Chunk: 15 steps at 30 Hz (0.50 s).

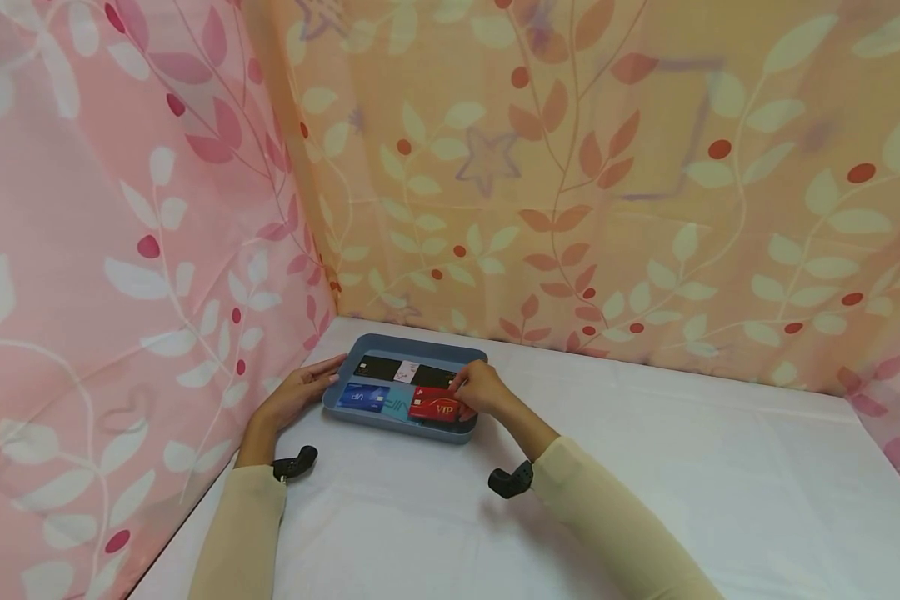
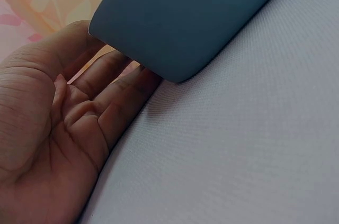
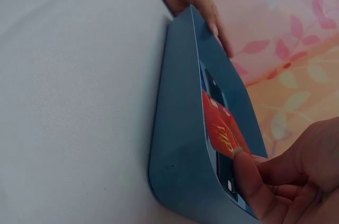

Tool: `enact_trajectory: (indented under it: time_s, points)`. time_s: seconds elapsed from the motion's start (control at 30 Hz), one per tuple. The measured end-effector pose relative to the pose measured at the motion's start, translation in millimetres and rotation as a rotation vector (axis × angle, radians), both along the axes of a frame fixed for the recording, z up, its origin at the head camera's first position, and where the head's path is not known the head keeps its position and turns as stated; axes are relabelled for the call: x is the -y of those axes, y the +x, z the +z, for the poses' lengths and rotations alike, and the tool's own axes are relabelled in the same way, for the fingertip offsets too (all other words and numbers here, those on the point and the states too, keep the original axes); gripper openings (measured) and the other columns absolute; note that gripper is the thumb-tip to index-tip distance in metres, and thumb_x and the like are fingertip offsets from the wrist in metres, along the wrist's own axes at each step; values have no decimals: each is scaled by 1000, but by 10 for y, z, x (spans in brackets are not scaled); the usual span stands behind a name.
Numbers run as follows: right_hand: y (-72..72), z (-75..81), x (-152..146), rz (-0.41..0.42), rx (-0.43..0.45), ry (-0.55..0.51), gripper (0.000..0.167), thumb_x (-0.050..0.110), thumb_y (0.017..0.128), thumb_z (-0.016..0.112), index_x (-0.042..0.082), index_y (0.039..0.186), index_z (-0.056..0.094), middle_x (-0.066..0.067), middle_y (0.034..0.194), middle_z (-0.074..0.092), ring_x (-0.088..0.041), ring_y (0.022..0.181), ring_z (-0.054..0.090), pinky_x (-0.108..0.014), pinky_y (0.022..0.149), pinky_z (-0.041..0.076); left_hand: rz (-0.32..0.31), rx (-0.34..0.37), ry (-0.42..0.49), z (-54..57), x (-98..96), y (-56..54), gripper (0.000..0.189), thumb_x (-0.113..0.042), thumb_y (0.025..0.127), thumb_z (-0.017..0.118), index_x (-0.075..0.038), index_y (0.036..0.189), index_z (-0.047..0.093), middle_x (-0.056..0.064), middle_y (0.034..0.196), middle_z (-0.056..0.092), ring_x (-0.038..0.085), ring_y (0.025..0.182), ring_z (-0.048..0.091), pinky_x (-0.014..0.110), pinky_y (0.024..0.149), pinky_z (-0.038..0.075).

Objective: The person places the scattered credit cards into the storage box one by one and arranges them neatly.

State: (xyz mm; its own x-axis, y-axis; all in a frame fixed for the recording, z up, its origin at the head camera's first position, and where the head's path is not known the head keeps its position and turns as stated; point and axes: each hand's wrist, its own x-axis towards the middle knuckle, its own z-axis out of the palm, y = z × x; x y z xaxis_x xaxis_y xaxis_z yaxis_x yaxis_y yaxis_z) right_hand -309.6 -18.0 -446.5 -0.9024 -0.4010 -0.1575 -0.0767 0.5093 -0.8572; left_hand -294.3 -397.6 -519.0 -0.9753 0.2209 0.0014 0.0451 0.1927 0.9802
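Observation:
A blue-grey tray (image 1: 390, 427) stands on the white-covered table with several cards in it. My right hand (image 1: 483, 390) pinches the right end of a red VIP card (image 1: 429, 403), which is raised and tilted in the tray's front right part, as the right wrist view shows. My left hand (image 1: 292, 398) lies at the tray's left end, its fingers extended against the outer wall. Beside the red card are a teal card (image 1: 397, 403) and a blue VIP card (image 1: 363, 398). Behind them lie black cards (image 1: 379, 367) with a white patterned piece (image 1: 406, 372) between.
A white cloth (image 1: 645, 483) covers the table. A pink leaf-print curtain (image 1: 120, 250) hangs close on the left, and a yellow one (image 1: 570, 167) runs along the back. A dark card (image 3: 226, 173) lies in the tray below the red card.

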Motion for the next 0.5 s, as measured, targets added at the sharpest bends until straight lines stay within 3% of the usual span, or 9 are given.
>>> enact_trajectory:
  time_s: [0.5]
  points:
    - [-34,-66,73,-1,26,15,9,-8,92,61,-9,94,69,-16,73,65,-15,44,60,-31,49,59,-14,-21,-15,3,7,5,56,-21,105,57,-13,157,40,9,163,35,29,151,29,18,106,41]
